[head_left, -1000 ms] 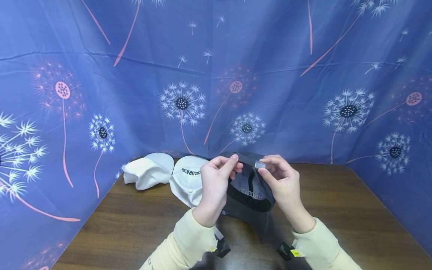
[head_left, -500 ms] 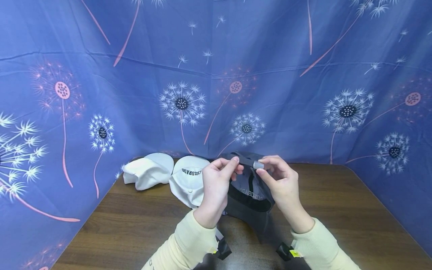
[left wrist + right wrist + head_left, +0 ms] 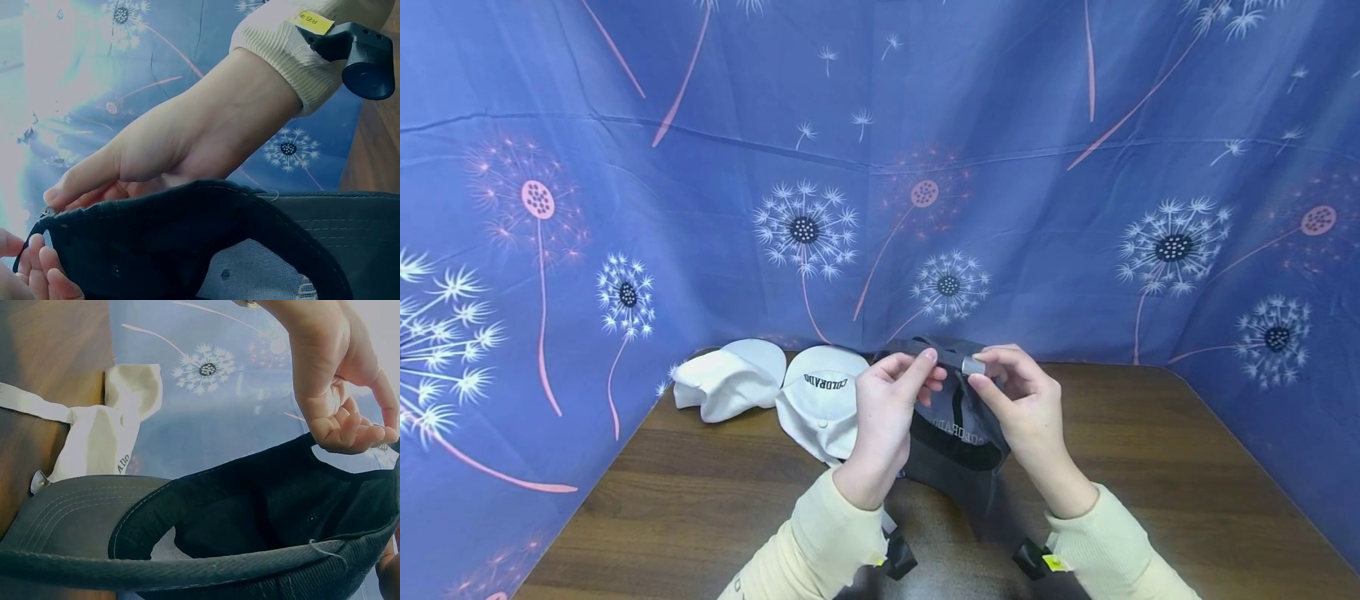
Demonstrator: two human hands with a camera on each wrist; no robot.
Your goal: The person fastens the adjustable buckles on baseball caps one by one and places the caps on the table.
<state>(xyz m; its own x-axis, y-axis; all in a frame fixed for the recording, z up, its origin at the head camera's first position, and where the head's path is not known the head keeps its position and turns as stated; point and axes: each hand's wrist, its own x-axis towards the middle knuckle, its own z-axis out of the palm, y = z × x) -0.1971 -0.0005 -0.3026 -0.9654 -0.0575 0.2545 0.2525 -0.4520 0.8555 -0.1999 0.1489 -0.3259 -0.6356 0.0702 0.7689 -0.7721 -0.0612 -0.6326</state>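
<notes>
A dark grey cap with COLORADO lettering is held up in the head view, brim toward me and its inside showing in both wrist views. At its back, my right hand pinches a silver metal buckle between thumb and fingers. My left hand pinches the dark strap just left of that buckle. The left wrist view has the right hand reaching to the cap's edge, with left fingertips near it. From the right wrist, the left hand is above the cap's back opening.
Two white caps lie on the wooden table to the left: a crumpled one and one with COLORADO lettering, partly behind my left hand. A blue dandelion-print cloth hangs behind and at both sides.
The two hands have come slightly closer together, and the strap now shows stretched between the left fingers and the buckle. The grey cap has barely moved.
</notes>
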